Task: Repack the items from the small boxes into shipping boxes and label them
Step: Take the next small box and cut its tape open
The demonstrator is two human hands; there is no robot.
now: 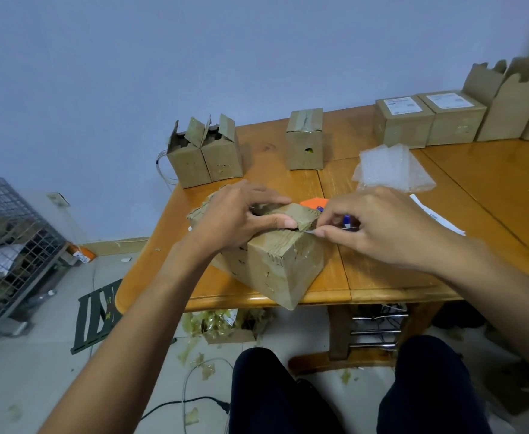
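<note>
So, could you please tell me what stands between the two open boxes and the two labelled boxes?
One taped cardboard box stands there alone, as the head view shows.

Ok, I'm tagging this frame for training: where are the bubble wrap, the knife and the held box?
bubble wrap [393, 167]: head view, middle of the sheet.
knife [346, 220]: head view, its blue handle.
held box [300, 264]: head view, its near right face.

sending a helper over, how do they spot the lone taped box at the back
On the orange wooden table, look along the far edge. The small brown cardboard box stands alone mid-edge: taped shut, no white label, a hole in its front.
</note>
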